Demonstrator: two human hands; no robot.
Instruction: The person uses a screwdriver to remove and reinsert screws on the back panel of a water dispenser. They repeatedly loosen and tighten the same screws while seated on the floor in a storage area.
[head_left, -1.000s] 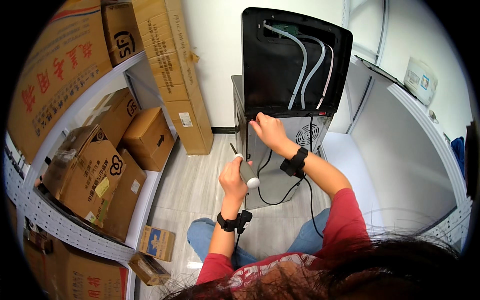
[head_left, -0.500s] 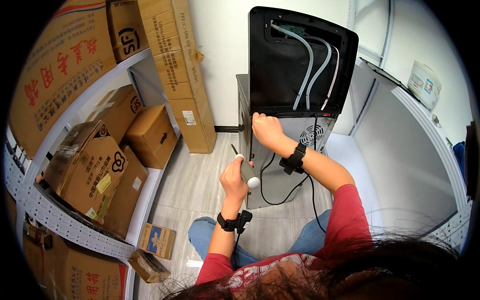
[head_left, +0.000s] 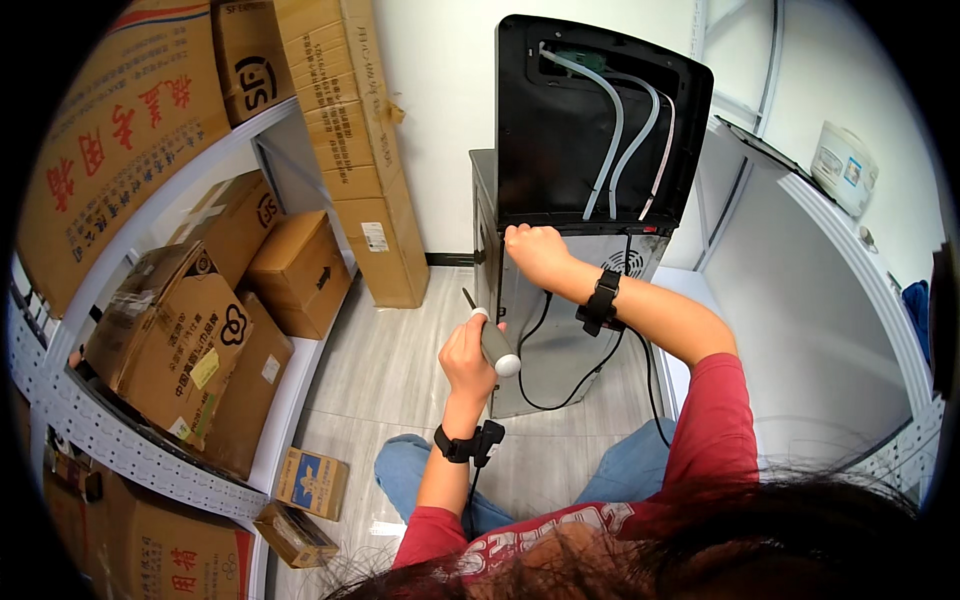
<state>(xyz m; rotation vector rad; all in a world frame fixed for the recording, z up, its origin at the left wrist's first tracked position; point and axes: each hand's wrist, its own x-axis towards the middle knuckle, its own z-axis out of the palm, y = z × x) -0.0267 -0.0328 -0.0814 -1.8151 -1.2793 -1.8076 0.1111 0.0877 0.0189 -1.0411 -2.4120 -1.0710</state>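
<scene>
Two hands at work on back of water dispenser. Left hand clenched around screwdriver, tip up-left, just beside cabinet's left edge. Right hand gripping metal rear panel where it meets black upper housing. Judgement: screwdriver light, stiff, smooth handle, hold mid-handle; dispenser heavy, sheet-metal edges. Left of hands: brown cartons on shelf, red print, yellow sticker. Tall carton beyond, white label.
</scene>
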